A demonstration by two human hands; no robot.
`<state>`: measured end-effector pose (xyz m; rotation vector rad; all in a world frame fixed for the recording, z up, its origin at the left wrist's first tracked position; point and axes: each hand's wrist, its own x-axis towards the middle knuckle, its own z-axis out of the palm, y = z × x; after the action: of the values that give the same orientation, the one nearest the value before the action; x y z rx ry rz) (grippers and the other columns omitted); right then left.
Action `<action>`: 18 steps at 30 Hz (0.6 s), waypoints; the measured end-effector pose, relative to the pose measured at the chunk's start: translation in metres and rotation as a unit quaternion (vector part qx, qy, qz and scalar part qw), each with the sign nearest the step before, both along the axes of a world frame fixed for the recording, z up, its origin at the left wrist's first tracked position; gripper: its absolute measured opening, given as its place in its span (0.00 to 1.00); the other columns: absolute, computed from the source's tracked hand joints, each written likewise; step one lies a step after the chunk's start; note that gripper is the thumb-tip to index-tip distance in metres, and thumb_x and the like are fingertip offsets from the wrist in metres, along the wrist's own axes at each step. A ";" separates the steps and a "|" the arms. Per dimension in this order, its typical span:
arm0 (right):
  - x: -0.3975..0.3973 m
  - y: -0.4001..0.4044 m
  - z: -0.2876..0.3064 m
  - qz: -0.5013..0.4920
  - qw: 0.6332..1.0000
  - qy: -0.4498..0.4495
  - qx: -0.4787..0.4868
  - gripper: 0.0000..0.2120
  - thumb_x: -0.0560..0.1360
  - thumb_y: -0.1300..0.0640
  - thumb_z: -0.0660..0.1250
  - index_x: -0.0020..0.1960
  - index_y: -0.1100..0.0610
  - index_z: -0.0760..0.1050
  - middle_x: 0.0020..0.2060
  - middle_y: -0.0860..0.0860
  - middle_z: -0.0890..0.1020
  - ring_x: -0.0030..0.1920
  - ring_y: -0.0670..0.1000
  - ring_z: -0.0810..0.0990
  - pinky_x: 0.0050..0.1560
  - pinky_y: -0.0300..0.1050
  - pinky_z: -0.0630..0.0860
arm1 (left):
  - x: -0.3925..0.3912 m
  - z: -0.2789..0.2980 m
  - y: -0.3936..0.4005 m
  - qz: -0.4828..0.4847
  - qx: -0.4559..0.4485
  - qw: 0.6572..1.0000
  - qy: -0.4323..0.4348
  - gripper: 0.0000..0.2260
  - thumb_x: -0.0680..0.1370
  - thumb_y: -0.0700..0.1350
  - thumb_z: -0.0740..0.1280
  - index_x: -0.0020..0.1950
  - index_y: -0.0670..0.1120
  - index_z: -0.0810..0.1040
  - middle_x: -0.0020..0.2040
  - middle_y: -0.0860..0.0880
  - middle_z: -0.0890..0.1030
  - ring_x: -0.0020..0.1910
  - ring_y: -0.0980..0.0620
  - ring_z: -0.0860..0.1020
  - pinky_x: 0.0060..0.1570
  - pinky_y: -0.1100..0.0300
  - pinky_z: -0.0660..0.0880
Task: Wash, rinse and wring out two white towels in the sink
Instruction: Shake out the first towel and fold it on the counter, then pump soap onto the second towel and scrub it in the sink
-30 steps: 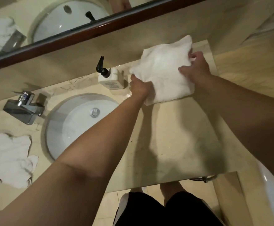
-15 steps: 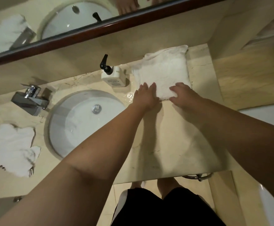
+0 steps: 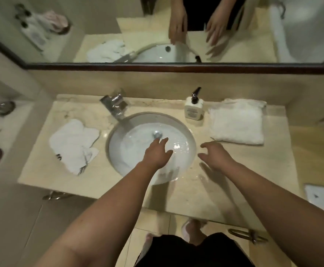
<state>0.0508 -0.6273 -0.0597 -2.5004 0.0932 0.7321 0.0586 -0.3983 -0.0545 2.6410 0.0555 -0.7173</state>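
On the left of the worktop [image 3: 91,180] lies a crumpled towel [image 3: 72,145], loosely heaped beside the sink [image 3: 186,132], with dark marks near its front edge. By its rumpled look it seems the one yet to be washed, though the view cannot show whether it is wet. The tap [image 3: 114,105] stands behind the basin, and the bowl appears to hold shallow water round the drain.

The left hand [image 3: 157,154] hangs over the basin with fingers spread and relaxed, holding nothing. The right hand [image 3: 214,155] hovers above the worktop just right of the rim, fingers loosely bent, also holding nothing. The soap bottle [image 3: 193,109] stands at the back, and next to it the folded towel [image 3: 237,123] lies flat and square, apparently finished.

To do the next step well, the left hand should reach across and gather the crumpled towel in one bunch, lifting it clear of the rim so no corner trails over the worktop's front edge, then lower it fully into the bowl under the tap.
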 end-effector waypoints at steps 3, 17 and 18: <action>-0.001 0.059 0.021 0.022 0.999 -0.039 0.007 0.23 0.78 0.48 0.66 0.70 0.56 0.72 0.68 0.56 0.74 0.69 0.57 0.70 0.66 0.50 0.69 | -0.024 0.022 0.052 0.028 -0.005 0.999 -0.026 0.28 0.82 0.53 0.62 0.80 0.50 0.59 0.80 0.43 0.56 0.79 0.45 0.56 0.74 0.50 0.59; -0.035 0.314 0.072 0.209 0.970 -0.120 -0.029 0.24 0.79 0.43 0.63 0.70 0.54 0.72 0.69 0.53 0.72 0.70 0.55 0.68 0.66 0.53 0.68 | -0.120 0.072 0.270 0.151 0.004 0.987 -0.060 0.27 0.82 0.54 0.60 0.80 0.51 0.59 0.80 0.44 0.57 0.77 0.44 0.57 0.73 0.48 0.60; -0.034 0.323 0.071 0.223 0.966 -0.121 -0.037 0.24 0.79 0.43 0.63 0.70 0.54 0.71 0.70 0.54 0.71 0.70 0.56 0.67 0.66 0.53 0.69 | -0.121 0.070 0.279 0.159 0.006 0.986 -0.058 0.27 0.82 0.54 0.60 0.80 0.50 0.59 0.79 0.44 0.57 0.77 0.44 0.57 0.73 0.48 0.60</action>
<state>0.0166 -0.3038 0.0116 -2.6905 -0.5562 0.5900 -0.0621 -0.1195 0.0156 2.5931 0.4385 -0.4561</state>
